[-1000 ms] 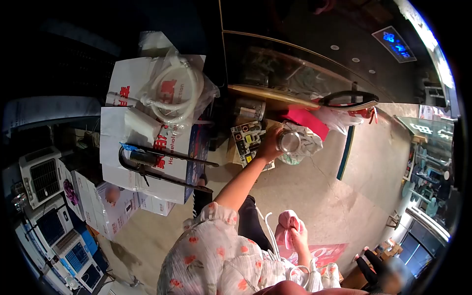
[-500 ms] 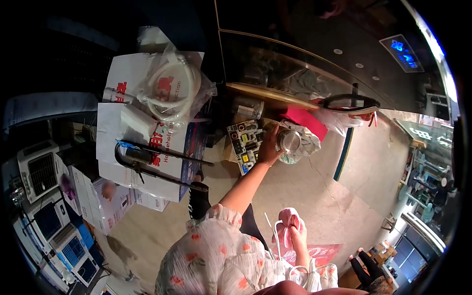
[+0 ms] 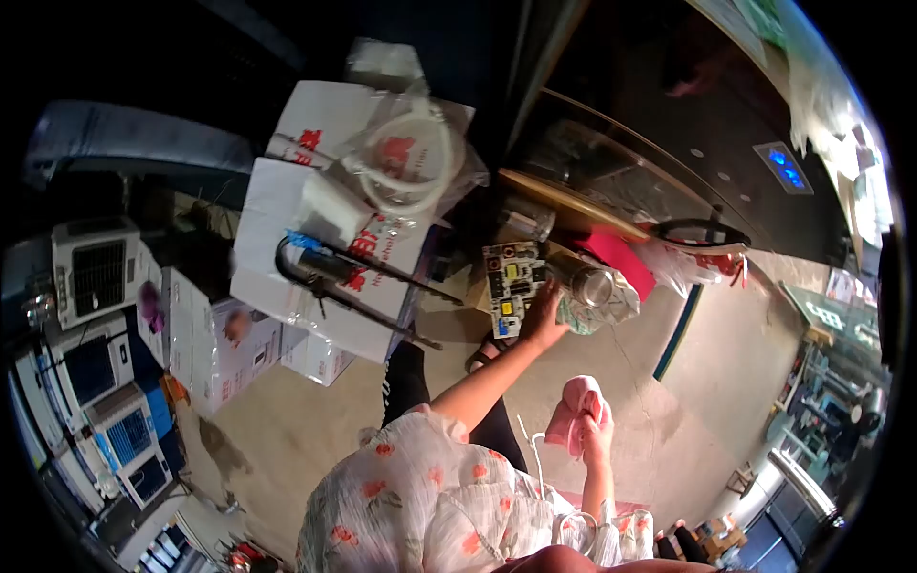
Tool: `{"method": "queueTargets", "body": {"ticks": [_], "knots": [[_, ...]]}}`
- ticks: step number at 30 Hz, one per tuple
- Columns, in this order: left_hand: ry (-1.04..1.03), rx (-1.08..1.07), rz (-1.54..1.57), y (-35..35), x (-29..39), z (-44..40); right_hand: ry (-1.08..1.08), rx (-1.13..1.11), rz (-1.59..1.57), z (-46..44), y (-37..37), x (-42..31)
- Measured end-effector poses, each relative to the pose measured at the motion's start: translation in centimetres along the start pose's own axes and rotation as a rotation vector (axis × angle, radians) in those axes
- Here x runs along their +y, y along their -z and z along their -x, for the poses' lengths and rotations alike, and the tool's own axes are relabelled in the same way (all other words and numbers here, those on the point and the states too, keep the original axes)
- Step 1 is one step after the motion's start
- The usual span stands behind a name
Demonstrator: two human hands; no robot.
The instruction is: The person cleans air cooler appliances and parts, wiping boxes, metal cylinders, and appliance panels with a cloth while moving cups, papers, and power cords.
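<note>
My left hand (image 3: 545, 321) reaches forward beside a clear jar (image 3: 594, 286), its fingers apart and nothing visible between them. Around the jar is a crumpled plastic bag (image 3: 623, 303). Just left of that hand lies a circuit board (image 3: 509, 289) with black, yellow and blue parts. Lower and to the right, my right hand (image 3: 599, 426) is closed on a pink cloth (image 3: 575, 406). A second clear container (image 3: 527, 222) lies behind the board, and a bright pink item (image 3: 618, 258) is behind the jar.
White boxes (image 3: 267, 248) at left carry a bagged white hose (image 3: 406, 181) and a black U-shaped lock (image 3: 325, 270). Beyond the jar stands a dark glossy cabinet (image 3: 659, 158) with a blue display (image 3: 787, 169). Coolers (image 3: 95, 270) line the far left.
The view has turned, shifting the boxes and board rightward. My left hand has come off the jar and sits slightly nearer me. The pink cloth remains in my right hand, now higher in view.
</note>
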State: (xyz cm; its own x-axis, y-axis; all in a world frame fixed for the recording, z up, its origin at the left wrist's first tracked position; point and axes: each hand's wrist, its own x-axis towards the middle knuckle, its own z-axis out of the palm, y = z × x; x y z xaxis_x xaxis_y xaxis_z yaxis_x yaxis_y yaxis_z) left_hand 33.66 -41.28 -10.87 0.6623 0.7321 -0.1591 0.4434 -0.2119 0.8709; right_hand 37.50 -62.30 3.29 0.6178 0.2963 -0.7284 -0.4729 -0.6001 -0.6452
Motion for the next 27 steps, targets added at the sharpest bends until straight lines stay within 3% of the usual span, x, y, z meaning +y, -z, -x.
{"method": "queueTargets", "body": {"ticks": [3, 5, 7, 9, 13, 17, 20, 23, 27], "knots": [[-0.019, -0.082, 0.207, 4.6, 3.1, 6.4, 0.07, -0.033, 0.014, -1.0, -0.6, -1.0], [-0.128, 0.002, -0.011, 11.9, 6.5, 10.3, 0.067, -0.085, 0.047, -1.2, -1.8, -2.0], [0.067, 0.078, 0.033, 16.7, 4.9, 13.5, 0.107, -0.148, 0.047, -0.8, -3.5, -3.6], [0.335, 0.359, 0.017, 21.9, 2.1, 15.1, 0.178, -0.229, 0.059, -0.9, -5.6, -4.3], [0.46, 0.712, -0.056, 32.6, -1.0, 14.1, 0.238, -0.367, 0.101, 0.1, -12.5, -8.8], [0.282, 0.821, -0.295, 40.1, -3.9, 8.5, 0.283, -0.417, 0.145, 2.0, -17.9, -11.8], [-0.008, 0.285, -0.485, 44.1, -5.5, 5.4, 0.282, -0.393, 0.157, 3.4, -20.2, -11.8], [-0.125, -0.126, -0.661, 45.6, -6.9, 3.1, 0.256, -0.332, 0.182, 6.0, -21.9, -11.8], [-0.163, -0.272, -0.734, 45.2, -7.4, 0.4, 0.21, -0.246, 0.136, 8.5, -23.5, -10.9]]}}
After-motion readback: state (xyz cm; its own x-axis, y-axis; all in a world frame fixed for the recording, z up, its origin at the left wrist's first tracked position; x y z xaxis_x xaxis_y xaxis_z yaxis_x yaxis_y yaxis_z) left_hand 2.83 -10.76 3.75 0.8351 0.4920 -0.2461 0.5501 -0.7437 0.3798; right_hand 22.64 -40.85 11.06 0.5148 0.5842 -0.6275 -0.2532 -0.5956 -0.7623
